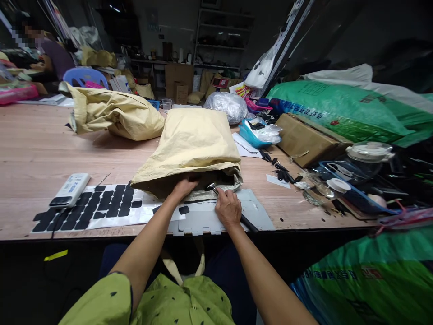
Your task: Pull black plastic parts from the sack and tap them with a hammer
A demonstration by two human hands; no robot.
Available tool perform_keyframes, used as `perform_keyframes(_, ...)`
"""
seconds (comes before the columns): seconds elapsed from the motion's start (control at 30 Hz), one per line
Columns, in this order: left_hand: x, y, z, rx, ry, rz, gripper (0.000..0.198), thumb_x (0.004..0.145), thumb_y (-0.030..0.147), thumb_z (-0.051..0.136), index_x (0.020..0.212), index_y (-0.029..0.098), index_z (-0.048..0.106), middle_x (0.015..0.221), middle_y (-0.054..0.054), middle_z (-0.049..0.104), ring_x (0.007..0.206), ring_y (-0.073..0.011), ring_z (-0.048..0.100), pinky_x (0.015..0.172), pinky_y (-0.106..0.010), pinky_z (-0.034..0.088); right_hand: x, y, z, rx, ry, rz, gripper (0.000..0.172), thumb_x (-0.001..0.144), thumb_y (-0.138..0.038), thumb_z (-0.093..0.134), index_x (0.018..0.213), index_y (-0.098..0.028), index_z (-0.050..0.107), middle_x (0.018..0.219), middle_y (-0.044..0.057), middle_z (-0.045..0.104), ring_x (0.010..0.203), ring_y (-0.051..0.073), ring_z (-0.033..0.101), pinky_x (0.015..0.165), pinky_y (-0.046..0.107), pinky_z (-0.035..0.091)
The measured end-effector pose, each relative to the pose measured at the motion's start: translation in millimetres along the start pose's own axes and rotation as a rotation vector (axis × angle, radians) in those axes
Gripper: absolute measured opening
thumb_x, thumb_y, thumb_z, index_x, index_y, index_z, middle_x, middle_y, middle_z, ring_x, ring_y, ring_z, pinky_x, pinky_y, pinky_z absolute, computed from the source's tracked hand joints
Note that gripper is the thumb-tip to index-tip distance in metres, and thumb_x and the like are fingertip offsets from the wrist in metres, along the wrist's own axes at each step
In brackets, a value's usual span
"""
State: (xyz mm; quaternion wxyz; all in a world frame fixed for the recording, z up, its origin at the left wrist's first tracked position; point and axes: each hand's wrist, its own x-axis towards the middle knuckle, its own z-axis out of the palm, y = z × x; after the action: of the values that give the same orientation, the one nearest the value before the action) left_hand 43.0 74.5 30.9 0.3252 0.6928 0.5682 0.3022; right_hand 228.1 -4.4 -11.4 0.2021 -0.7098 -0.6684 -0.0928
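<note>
Here: left hand [184, 186], right hand [228, 208], one tool [249, 224], two sacks [192, 140] [115, 113].

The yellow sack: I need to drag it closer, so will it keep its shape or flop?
Probably floppy: the yellow sack is creased and sags at its mouth, where the left hand reaches in. It bulges, so likely fairly heavy. It lies flat on the table, so it should slide, not roll.

- Left hand [182, 187]: fingertips hidden inside the mouth of the paper sack [192, 140]; sack contents unseen.
- Tool [249, 223]: middle covered by the right hand [229, 207]; only the metal tip and black handle show.
- Small black parts [282, 172], right: too small to identify.
- Green bag [365, 280], near right: cut off by the edge.
</note>
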Motion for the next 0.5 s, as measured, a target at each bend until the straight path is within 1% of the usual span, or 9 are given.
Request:
perform_keyframes(0.03,-15,-4,-5.6,0.031,-0.025,-0.001,0.028,0.083,0.033,0.067,0.106,0.019,0.072,0.094,-0.005,0.073,0.086,-0.0224,0.066,0.076,-0.030,0.050,0,0,0,-0.003,0.002,-0.002,0.038,0.091,-0.016,0.046,0.123,-0.023,0.066,0.093,0.008,0.058,0.084,0.021,0.046,0.069,0.032,0.030)
perform_keyframes(0.1,-43,-13,-13.3,0.108,-0.059,0.046,0.023,0.078,0.031,0.069,0.098,0.020,0.075,0.089,-0.003,0.073,0.080,-0.0198,0.065,0.072,-0.028,0.048,-1,-1,0,-0.003,-0.001,-0.003,0.038,0.091,-0.016,0.046,0.122,-0.023,0.066,0.093,0.009,0.058,0.084,0.021,0.046,0.069,0.032,0.030)
perform_keyframes(0.2,-72,-26,-14.8,0.196,-0.034,0.098,0.019,0.075,0.028,0.072,0.092,0.021,0.076,0.089,-0.003,0.070,0.083,-0.0189,0.063,0.074,-0.027,0.047,-1,-1,-1,0.013,-0.013,0.011,0.038,0.091,-0.015,0.047,0.123,-0.024,0.066,0.094,0.009,0.058,0.084,0.021,0.046,0.070,0.032,0.031)
perform_keyframes(0.27,-80,-33,-11.9,0.195,-0.019,0.095,0.020,0.076,0.028,0.072,0.094,0.022,0.077,0.091,-0.003,0.070,0.085,-0.0188,0.063,0.076,-0.028,0.047,0,0,-1,0.039,-0.025,0.024,0.038,0.091,-0.015,0.048,0.123,-0.025,0.066,0.095,0.008,0.058,0.085,0.020,0.047,0.071,0.031,0.033)
perform_keyframes(0.37,-80,-38,-8.6,0.169,-0.031,0.100,0.022,0.076,0.029,0.072,0.097,0.023,0.077,0.093,-0.003,0.069,0.086,-0.0188,0.063,0.077,-0.028,0.047,3,3,-3,0.124,-0.049,0.046,0.038,0.089,-0.014,0.049,0.120,-0.026,0.068,0.095,0.008,0.060,0.087,0.020,0.049,0.072,0.031,0.036)
perform_keyframes(0.5,-76,-37,-9.6,0.153,-0.052,0.079,0.024,0.075,0.030,0.074,0.098,0.024,0.077,0.094,-0.002,0.070,0.088,-0.0197,0.064,0.078,-0.028,0.047,-4,0,-13,0.357,-0.021,0.117,0.038,0.088,-0.018,0.047,0.119,-0.026,0.069,0.098,0.007,0.065,0.090,0.020,0.056,0.075,0.031,0.044)
